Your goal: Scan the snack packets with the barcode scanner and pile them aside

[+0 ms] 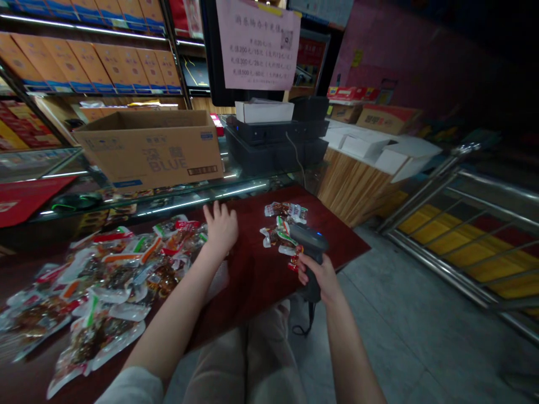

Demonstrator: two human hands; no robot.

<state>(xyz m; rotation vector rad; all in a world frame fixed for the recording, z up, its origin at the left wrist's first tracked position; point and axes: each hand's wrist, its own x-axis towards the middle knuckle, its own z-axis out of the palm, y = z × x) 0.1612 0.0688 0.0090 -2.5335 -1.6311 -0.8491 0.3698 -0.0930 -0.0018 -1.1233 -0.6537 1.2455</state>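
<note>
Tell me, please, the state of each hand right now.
Left hand: open, beside the piled packets; nothing held is visible, palm hidden.
Right hand: closed, holding the handheld scanner.

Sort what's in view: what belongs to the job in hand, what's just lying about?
Likely the job: scanner, in the right hand; packet pile, near the left hand; loose packets near the scanner.

Likely just around: pink sheet; orange boxes; metal railing.

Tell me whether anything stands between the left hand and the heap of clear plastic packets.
Nothing visible does: the left hand is at the right end of the packet heap on the dark red table. Contact is unclear.
</note>
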